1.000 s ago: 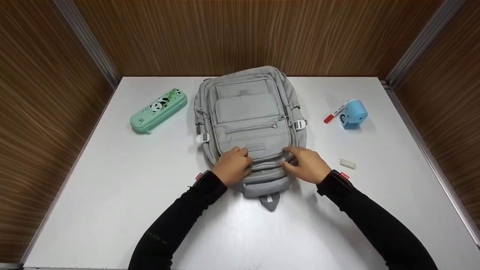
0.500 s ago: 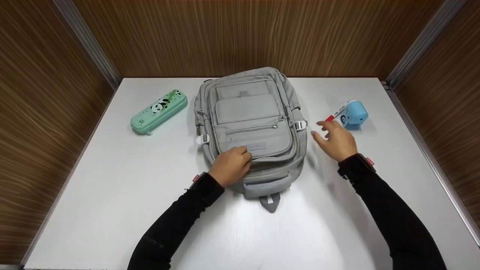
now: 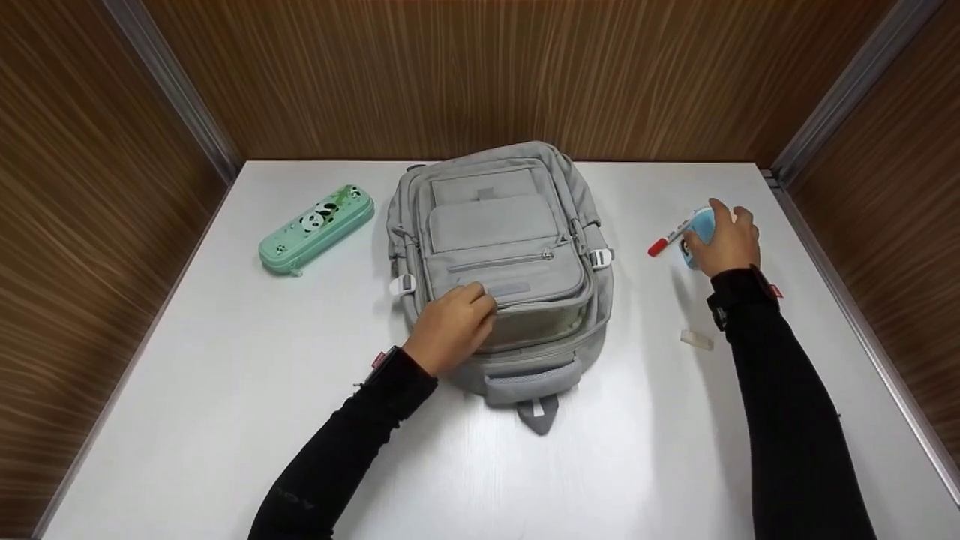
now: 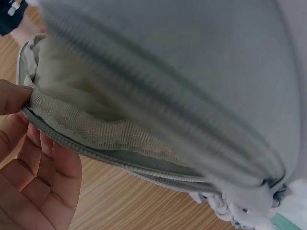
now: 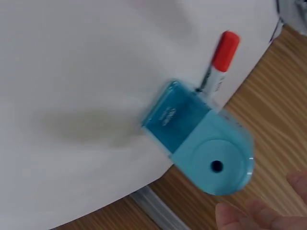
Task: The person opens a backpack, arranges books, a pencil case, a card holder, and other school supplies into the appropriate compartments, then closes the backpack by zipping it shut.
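A grey backpack point(image 3: 491, 221) lies on the white table with its zipped mouth facing me. My left hand point(image 3: 452, 328) pinches the zippered edge and lifts it. In the left wrist view, thumb and fingers grip that edge point(image 4: 91, 152), and the pale lining shows inside the gap. My right hand point(image 3: 729, 238) is over a light blue pencil sharpener point(image 3: 702, 225), partly covering it. In the right wrist view its fingertips point(image 5: 230, 216) are apart from the sharpener. Beside the sharpener lies a marker point(image 3: 658, 246) with a red cap.
A green panda pencil case point(image 3: 315, 229) lies left of the backpack. A small whitish eraser-like block point(image 3: 697, 340) is on the right, near my right forearm. Brown wood-grain panels point(image 3: 480, 82) border the table at the back and sides.
My right hand has left the backpack's mouth and moved right and away to the sharpener. My left hand keeps its grip, and the backpack's opening gapes wider.
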A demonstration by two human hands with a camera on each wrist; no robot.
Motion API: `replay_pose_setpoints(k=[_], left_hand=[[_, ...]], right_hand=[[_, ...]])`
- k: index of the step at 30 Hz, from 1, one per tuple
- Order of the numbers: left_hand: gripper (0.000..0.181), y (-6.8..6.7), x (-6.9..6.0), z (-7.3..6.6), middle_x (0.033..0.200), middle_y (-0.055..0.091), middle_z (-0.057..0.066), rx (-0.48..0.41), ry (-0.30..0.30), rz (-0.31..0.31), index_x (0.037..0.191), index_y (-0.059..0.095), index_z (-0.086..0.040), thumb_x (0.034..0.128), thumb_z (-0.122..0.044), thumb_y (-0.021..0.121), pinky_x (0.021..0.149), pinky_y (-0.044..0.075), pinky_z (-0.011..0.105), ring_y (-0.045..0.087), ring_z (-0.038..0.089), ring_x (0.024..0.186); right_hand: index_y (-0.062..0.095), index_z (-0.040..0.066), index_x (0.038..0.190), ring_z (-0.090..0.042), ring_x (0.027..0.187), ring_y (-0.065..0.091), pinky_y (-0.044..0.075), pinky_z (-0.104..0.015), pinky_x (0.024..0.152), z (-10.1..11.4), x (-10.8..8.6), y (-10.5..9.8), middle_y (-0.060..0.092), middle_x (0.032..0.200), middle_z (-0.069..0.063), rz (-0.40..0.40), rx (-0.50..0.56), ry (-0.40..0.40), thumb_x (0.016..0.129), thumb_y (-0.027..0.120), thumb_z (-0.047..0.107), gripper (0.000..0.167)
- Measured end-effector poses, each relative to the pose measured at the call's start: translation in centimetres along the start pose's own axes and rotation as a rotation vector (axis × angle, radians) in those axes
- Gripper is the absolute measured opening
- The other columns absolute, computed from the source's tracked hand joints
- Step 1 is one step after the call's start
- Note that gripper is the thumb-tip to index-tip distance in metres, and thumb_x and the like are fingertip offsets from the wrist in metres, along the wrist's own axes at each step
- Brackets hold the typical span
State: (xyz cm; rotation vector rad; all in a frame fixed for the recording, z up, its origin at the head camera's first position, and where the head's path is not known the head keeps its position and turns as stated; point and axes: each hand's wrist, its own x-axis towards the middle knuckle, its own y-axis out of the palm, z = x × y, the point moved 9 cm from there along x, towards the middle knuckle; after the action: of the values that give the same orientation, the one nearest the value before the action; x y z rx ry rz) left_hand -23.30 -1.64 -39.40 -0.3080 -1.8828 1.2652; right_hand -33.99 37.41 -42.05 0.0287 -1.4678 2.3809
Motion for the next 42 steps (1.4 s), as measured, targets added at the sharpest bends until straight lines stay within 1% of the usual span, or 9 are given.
replay_pose_setpoints(k=[4,7,11,15,18,23,29,35,42], left_hand=[[0.004,-0.8,-0.7,0.3,0.079,0.051,-0.005,-0.024,-0.014,-0.022,0.083,0.061,-0.012,0.0814,-0.015,0.059,0.058,0.044,0.021,0.049,0.010,0.067],[0.004,-1.4,-0.8,0.5,0.080,0.052,-0.005,-0.036,-0.026,-0.037,0.084,0.062,-0.013,0.0815,-0.015,0.059,0.057,0.043,0.020,0.049,0.010,0.067],[0.004,-2.5,-0.3,0.7,0.080,0.053,-0.005,-0.037,-0.028,-0.068,0.084,0.062,-0.013,0.0817,-0.015,0.060,0.057,0.043,0.021,0.049,0.011,0.068],[0.005,-3.2,0.7,0.9,0.079,0.052,-0.004,-0.020,-0.018,-0.075,0.083,0.062,-0.012,0.0827,-0.015,0.058,0.059,0.044,0.022,0.050,0.012,0.069],[0.006,-3.5,1.3,1.2,0.079,0.051,-0.004,-0.010,-0.028,-0.071,0.083,0.061,-0.012,0.0831,-0.015,0.057,0.059,0.043,0.022,0.049,0.011,0.068],[0.006,-3.8,2.0,1.6,0.078,0.051,-0.005,-0.018,-0.052,-0.063,0.083,0.062,-0.013,0.0827,-0.015,0.057,0.058,0.042,0.020,0.048,0.009,0.068],[0.006,-4.4,2.5,1.8,0.079,0.051,-0.004,-0.025,-0.063,-0.072,0.084,0.063,-0.012,0.0832,-0.015,0.057,0.057,0.042,0.020,0.050,0.009,0.068],[0.008,-5.3,2.9,2.1,0.078,0.050,-0.004,-0.007,-0.062,-0.108,0.085,0.063,-0.012,0.0835,-0.017,0.057,0.057,0.042,0.023,0.049,0.011,0.067],[0.007,-6.0,3.6,2.2,0.077,0.050,-0.003,0.004,-0.059,-0.134,0.085,0.062,-0.012,0.0839,-0.016,0.056,0.054,0.042,0.024,0.048,0.011,0.066]], right_hand=[[0.019,0.010,0.141,-0.052,0.122,0.013,0.022,-0.062,0.093,-0.8,0.2,1.5,0.010,0.137,-0.035,0.051,-0.030,0.041,0.085,0.056,0.022,0.068],[0.016,0.011,0.142,-0.055,0.119,0.017,0.024,-0.062,0.091,-1.1,0.2,2.3,0.011,0.136,-0.036,0.080,-0.046,0.054,0.084,0.056,0.015,0.070],[0.014,0.011,0.142,-0.057,0.109,0.028,0.028,-0.062,0.086,-1.3,0.1,2.7,0.020,0.130,-0.039,0.115,-0.061,0.054,0.080,0.054,0.003,0.074],[0.014,0.010,0.142,-0.057,0.104,0.031,0.031,-0.062,0.082,-1.3,0.0,2.5,0.023,0.123,-0.041,0.120,-0.059,0.043,0.076,0.056,-0.002,0.080],[0.016,0.011,0.142,-0.056,0.102,0.033,0.033,-0.061,0.080,-1.3,0.0,2.3,0.022,0.122,-0.040,0.112,-0.030,0.046,0.076,0.058,-0.002,0.080],[0.020,0.008,0.140,-0.053,0.100,0.038,0.036,-0.058,0.080,-1.4,0.2,2.1,0.024,0.121,-0.038,0.084,0.004,0.072,0.083,0.057,0.012,0.068],[0.023,0.006,0.138,-0.052,0.096,0.042,0.037,-0.057,0.080,-1.5,0.8,1.9,0.032,0.119,-0.037,0.061,-0.026,0.109,0.088,0.050,0.014,0.057],[0.019,0.009,0.140,-0.049,0.093,0.043,0.039,-0.056,0.077,-1.5,0.7,2.0,0.027,0.120,-0.036,0.100,-0.031,0.101,0.083,0.054,0.010,0.067],[0.027,0.004,0.137,-0.048,0.091,0.043,0.040,-0.056,0.075,-1.1,-0.3,1.6,0.026,0.117,-0.036,0.144,-0.053,0.026,0.077,0.064,0.010,0.071]])
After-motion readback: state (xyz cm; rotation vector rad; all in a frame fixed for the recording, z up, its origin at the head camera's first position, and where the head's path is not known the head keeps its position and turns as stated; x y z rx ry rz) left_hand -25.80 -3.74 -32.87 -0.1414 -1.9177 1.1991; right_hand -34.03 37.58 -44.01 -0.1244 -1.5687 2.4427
